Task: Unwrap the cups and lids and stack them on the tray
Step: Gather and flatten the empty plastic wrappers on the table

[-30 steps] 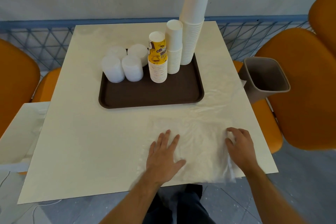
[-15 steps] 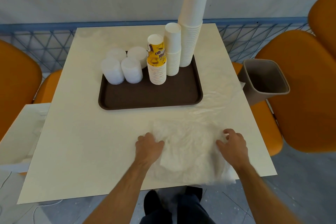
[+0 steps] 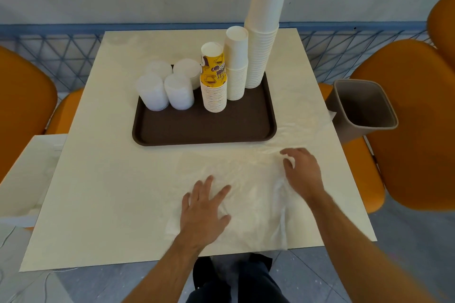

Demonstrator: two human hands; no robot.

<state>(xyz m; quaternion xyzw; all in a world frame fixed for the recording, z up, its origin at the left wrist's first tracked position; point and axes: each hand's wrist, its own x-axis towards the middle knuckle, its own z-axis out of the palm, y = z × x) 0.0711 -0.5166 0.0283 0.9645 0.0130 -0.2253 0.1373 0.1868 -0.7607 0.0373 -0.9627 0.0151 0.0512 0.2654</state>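
Flattening out again after being bunched half a second ago, the left hand [image 3: 204,206] is pressing its spread fingers on the clear plastic wrap [image 3: 248,187] lying on the counter [image 3: 103,179], while the right hand [image 3: 301,171] is pinching the wrap's far edge with curled fingers. Beyond them, the cup stacks [image 3: 262,39] and lid stacks [image 3: 170,86] are already standing on the brown tray [image 3: 204,128], so only leftover wrapping seems to remain, with the bin [image 3: 364,108] waiting at the right.
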